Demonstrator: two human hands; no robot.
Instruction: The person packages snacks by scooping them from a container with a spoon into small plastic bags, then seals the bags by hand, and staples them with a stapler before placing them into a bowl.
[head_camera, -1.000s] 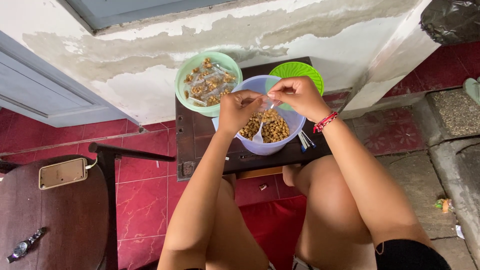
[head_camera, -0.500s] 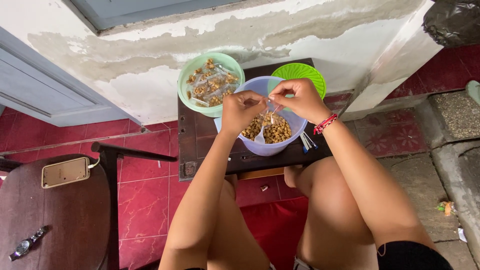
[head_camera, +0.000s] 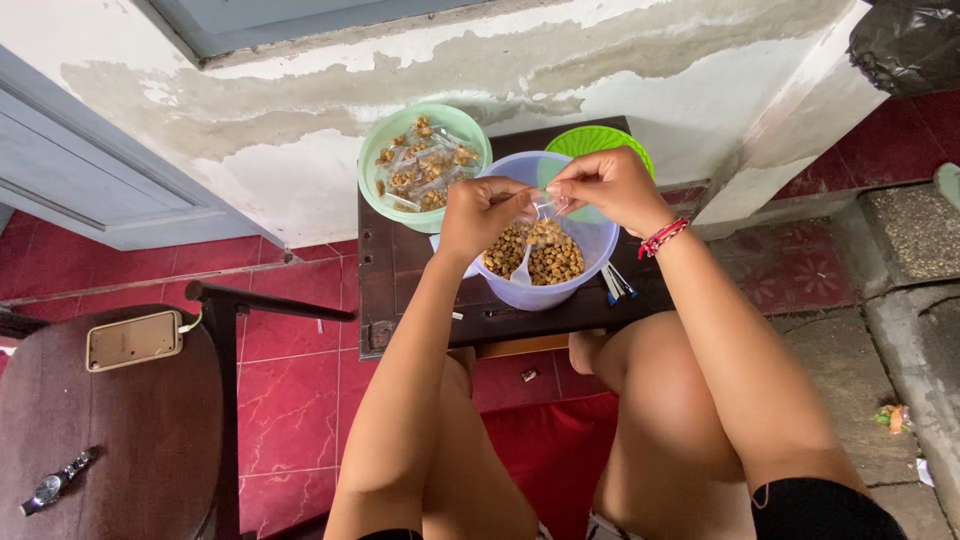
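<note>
A watch (head_camera: 58, 482) lies at the far left on a round dark table (head_camera: 120, 440), with a phone (head_camera: 132, 340) at its 12 o'clock. Further right, a green bowl (head_camera: 372, 160) holds filled little bags, standing on the small dark table (head_camera: 400, 290).

The left hand (head_camera: 480, 212) is closed in a pinch on one edge of a small clear plastic bag (head_camera: 540, 206). The bag hangs between the two hands, at 3 o'clock from the left fingertips and 9 o'clock from the right ones, just above the brown snack pieces (head_camera: 556, 258). These fill a pale purple bowl (head_camera: 540, 292) touching the green one at its 4 o'clock. A white plastic spoon (head_camera: 522, 268) stands in the pieces at the bag's 6 o'clock.

The right hand (head_camera: 615, 188) also pinches the bag, thumb and forefinger shut on its other edge; the hand covers part of a green lid (head_camera: 600, 140) at 12 o'clock. A red bracelet (head_camera: 662, 237) circles that wrist. Pens (head_camera: 614, 283) lie beside the purple bowl at its 4 o'clock.
</note>
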